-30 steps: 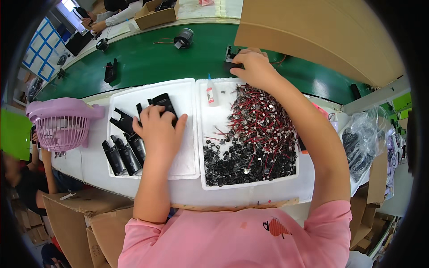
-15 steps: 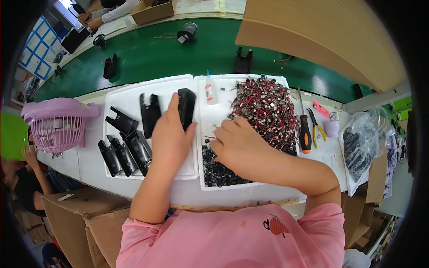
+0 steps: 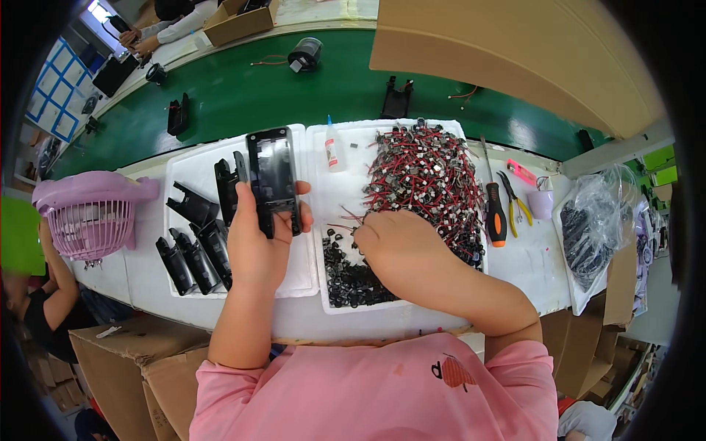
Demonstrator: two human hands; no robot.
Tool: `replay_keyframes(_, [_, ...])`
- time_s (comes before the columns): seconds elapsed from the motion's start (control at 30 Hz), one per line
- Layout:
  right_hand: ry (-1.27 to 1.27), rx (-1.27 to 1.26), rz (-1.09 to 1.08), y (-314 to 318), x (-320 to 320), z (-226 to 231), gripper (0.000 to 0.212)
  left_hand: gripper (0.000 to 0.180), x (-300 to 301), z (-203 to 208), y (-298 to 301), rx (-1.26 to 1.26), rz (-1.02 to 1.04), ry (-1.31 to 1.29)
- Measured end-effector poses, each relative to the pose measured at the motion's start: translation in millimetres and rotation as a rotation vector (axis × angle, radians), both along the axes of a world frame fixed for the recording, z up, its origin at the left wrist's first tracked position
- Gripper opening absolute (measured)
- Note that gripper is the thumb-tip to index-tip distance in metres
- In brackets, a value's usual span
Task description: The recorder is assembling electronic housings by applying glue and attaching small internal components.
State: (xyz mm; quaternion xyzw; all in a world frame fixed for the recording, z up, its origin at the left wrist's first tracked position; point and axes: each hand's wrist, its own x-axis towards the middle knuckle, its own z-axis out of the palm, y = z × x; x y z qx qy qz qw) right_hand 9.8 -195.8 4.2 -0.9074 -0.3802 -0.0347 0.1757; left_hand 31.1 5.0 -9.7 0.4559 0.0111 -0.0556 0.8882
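My left hand (image 3: 257, 250) grips a black plastic housing shell (image 3: 272, 165), its hollow inside facing up, thumb on one side and fingertips on the other. Over the right foam tray, my right hand (image 3: 393, 242) is closed in a pinch. Thin red wires (image 3: 350, 215) stick out at its fingertips, from a small part mostly hidden by the fingers. Beyond that hand lies a heap of small red-wired parts (image 3: 423, 176). Small black ring-like pieces (image 3: 357, 285) fill the tray's near left corner. Several more black shells (image 3: 195, 261) lie on the left foam tray (image 3: 290, 283).
A glue bottle (image 3: 333, 151) lies at the right tray's far left. A screwdriver (image 3: 496, 213) and yellow-handled pliers (image 3: 516, 206) are to the right. A purple fan housing (image 3: 92, 217) stands left; behind runs a green conveyor belt (image 3: 346, 81). A cardboard flap (image 3: 507, 59) overhangs the far right.
My left hand has taken up a black shell, which now shows its open inside. My right hand stays pinched over the tray, with wires now showing more clearly at its fingertips.
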Motion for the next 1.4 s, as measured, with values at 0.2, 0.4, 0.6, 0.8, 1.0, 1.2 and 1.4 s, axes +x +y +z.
replay_keyframes(0.2, [0.067,0.019,-0.049,-11,6,-1,0.018,0.041,-7,-6,-6,-0.256,-0.17,0.086])
replay_keyframes(0.4, [-0.056,0.396,-0.11,-8,10,0,0.021,0.051,-13,-11,-8,-0.164,-0.35,0.052])
replay_keyframes(0.6, [-0.089,0.581,-0.133,-9,16,0,0.02,0.043,-20,-7,-15,-0.222,-0.415,0.101])
replay_keyframes(0.8, [-0.111,0.57,-0.112,-10,18,2,0.02,0.045,-18,-5,-16,-0.223,-0.399,0.119])
replay_keyframes(1.0, [-0.109,0.604,-0.087,-12,19,2,0.018,0.051,-16,-9,-12,-0.297,-0.456,0.148])
replay_keyframes(1.2, [-0.018,0.655,-0.179,-10,16,8,0.014,0.058,-16,-6,-12,-0.335,-0.509,0.089])
replay_keyframes(1.4, [-0.056,0.66,-0.164,-8,14,9,0.015,0.059,-16,-9,-13,-0.322,-0.51,0.067])
